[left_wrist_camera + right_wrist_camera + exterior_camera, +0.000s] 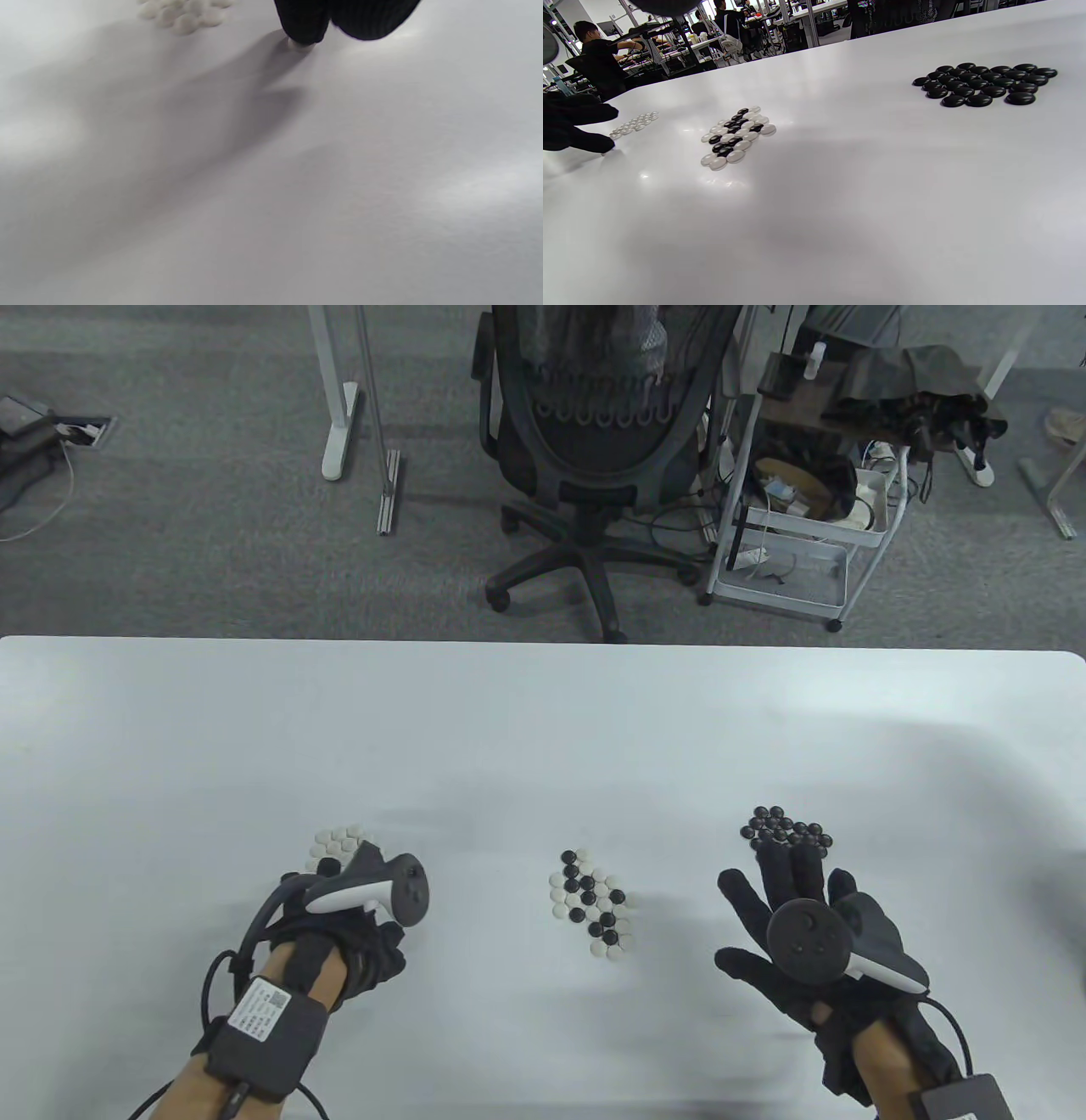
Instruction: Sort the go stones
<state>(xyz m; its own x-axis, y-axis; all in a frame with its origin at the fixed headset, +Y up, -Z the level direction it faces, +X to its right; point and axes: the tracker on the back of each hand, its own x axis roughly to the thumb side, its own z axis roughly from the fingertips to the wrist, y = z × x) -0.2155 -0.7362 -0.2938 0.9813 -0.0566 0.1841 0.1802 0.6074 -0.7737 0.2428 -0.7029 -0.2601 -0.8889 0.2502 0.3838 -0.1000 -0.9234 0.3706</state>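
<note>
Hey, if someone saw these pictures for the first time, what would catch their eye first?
Probably the mixed pile of black and white stones mid-table, flanked by a white pile on the left and a black pile on the right. Next, the two gloved hands: the left hand by the white pile, its fingers touching down on a white stone, and the right hand spread open just short of the black pile.

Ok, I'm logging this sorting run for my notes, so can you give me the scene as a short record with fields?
surface: white table
left pile: round white Go stones, sorted cluster
middle pile: mixed black and white Go stones, unsorted
right pile: round black Go stones, sorted cluster
left hand: beside the white pile; fingers pressing one white stone to the table
right hand: fingers spread, holding nothing, just short of the black pile
progress: middle pile left to sort
</note>
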